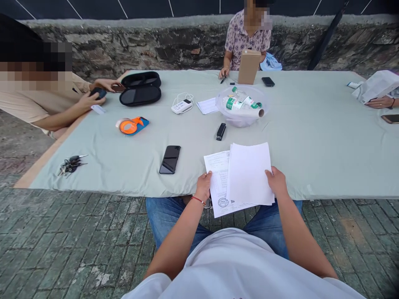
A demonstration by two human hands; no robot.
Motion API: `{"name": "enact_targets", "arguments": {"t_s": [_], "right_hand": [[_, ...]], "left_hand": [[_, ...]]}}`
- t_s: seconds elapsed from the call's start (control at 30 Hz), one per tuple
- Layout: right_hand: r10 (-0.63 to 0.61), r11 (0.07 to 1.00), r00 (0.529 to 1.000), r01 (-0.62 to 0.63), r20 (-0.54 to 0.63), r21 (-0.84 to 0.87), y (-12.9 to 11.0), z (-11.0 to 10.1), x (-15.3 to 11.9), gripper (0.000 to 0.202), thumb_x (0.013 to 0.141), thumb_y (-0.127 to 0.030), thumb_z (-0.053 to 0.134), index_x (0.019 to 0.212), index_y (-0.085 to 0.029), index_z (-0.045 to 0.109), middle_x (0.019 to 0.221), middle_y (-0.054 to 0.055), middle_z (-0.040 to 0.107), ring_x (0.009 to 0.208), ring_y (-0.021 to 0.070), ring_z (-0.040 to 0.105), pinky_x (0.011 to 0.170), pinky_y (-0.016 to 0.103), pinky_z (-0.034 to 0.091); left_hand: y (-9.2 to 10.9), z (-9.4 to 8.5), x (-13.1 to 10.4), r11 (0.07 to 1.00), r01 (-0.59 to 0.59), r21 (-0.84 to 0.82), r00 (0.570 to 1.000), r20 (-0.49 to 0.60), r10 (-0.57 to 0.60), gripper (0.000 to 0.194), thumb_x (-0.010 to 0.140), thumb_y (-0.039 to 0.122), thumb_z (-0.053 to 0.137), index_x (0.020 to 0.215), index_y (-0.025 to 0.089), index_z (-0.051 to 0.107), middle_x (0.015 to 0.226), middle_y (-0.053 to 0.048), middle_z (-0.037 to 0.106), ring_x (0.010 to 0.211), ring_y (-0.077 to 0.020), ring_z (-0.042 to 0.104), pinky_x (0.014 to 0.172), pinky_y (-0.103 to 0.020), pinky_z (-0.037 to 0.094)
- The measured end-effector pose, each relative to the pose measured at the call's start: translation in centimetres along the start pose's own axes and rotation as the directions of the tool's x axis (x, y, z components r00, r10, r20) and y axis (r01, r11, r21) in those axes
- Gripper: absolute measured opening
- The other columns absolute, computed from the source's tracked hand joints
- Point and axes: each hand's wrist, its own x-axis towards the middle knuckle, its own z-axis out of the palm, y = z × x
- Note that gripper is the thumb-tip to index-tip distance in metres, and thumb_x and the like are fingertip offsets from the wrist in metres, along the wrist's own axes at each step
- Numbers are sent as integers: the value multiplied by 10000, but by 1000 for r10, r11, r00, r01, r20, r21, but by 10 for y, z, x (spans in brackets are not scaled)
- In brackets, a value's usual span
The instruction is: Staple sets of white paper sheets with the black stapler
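Note:
My left hand (203, 187) is closed on the left edge of a printed sheet (219, 189), which bears a round stamp near its lower corner. My right hand (277, 182) pinches the right edge of blank white paper (249, 172) that overlaps the printed sheet. Both papers reach over the table's near edge, above my lap. Beyond them on the cloth lies a black stapler (221, 131). A black phone (170, 159) rests to the left of my left hand.
On the cloth-covered table (318, 137) are a bowl (241, 121) of plastic bottles, an orange-and-blue tape dispenser (132, 126), keys (72, 165), an open black case (140, 96), a white device (182, 106) and a cardboard box (248, 67). People sit at the left, far side and right.

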Motion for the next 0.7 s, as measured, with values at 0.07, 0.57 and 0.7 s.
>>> {"name": "enact_targets", "arguments": {"t_s": [0.07,0.57,0.7], "right_hand": [[55,992,997,-48,-52,120,4,-8,1,279,748,-417,606,960,-246,664,959,78,739,925,318,666,831,472,529],[39,818,874,-306,484,487,-22,28,-18,340,751,-428,735,1026,-236,678,969,44,760,815,226,711,778,375,569],[67,930,936,-184,345,318,-18,36,-15,293,753,-471,680,903,-220,685,850,36,748,738,226,684,667,345,535]], "left_hand": [[0,2,-1,999,-40,15,999,-24,40,276,806,280,689,1037,144,619,903,-99,739,782,-223,701,764,-377,560],[1,0,-1,995,-61,-83,995,74,68,375,668,480,736,771,125,669,751,-67,701,681,-193,632,654,-304,497],[-4,3,0,991,-131,40,991,-12,132,368,551,411,841,639,143,605,597,5,615,575,-128,551,593,-257,433]]}}
